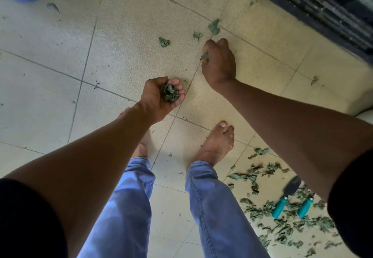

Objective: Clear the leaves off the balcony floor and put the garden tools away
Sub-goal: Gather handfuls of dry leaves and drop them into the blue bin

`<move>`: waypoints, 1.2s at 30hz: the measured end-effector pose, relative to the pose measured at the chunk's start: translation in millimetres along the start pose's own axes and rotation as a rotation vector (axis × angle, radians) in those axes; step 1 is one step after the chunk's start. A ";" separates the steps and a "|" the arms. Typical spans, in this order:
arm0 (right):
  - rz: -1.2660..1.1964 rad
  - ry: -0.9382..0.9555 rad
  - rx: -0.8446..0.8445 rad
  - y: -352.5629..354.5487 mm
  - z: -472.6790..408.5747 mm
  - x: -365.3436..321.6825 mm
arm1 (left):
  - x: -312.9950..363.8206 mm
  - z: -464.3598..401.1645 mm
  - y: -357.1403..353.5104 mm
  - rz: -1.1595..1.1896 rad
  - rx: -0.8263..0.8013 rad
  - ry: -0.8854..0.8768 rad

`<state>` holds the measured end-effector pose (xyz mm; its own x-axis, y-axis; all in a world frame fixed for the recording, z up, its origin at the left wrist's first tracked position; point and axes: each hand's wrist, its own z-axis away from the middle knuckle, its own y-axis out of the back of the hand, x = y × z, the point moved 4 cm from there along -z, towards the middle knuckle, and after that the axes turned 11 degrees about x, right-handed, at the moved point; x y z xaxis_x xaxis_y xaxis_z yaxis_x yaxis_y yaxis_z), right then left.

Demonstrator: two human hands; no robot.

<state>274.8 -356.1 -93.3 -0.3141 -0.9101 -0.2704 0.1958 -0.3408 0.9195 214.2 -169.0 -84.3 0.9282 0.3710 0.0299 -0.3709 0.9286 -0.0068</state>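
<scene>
the left hand (161, 96) cups a wad (170, 94) of leaves; the right hand (219, 64) pinches a leaf (205, 56) off the floor (60, 56). best to drop it into the wad, then take the scraps (164, 42) beyond. the tools (292, 201) lie behind the right hand in the big pile (282, 227).

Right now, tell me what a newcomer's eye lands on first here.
The two hands at centre: the left hand cups a wad of leaves, and the right hand pinches a leaf off the tiled floor. Next, the leaf pile at lower right, with two teal-handled tools lying in it. Bare feet stand between.
</scene>
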 end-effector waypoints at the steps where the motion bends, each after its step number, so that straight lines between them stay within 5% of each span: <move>1: -0.015 -0.004 -0.012 -0.4 0.8 -1.1 | 0.9 1.5 0.1 0.000 0.001 -0.001; 5: -0.334 -0.098 -0.005 7.7 15.6 -18.3 | 4.6 2.8 1.5 0.029 0.006 -0.004; 8: -0.527 0.029 -0.010 27.2 39.4 -51.5 | 10.2 6.4 1.3 0.020 0.013 -0.013; 14: -0.352 0.303 0.019 38.7 68.0 -82.0 | 24.0 6.5 -6.1 0.002 -0.069 -0.067; 19: -0.250 0.157 0.214 27.8 16.1 -48.1 | 30.8 -6.0 2.6 0.146 -0.027 -0.008; 29: -0.175 0.038 0.175 -2.2 -40.3 -22.4 | 28.9 -9.0 5.8 0.111 -0.007 0.021; 36: -0.454 -0.014 0.179 13.3 -16.4 -33.8 | 40.2 -9.1 -1.6 0.106 -0.010 0.013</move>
<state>303.3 -333.8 -76.6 -0.3435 -0.6750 -0.6530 -0.1261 -0.6559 0.7443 252.3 -155.6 -92.2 0.8842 0.4669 0.0151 -0.4666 0.8842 -0.0190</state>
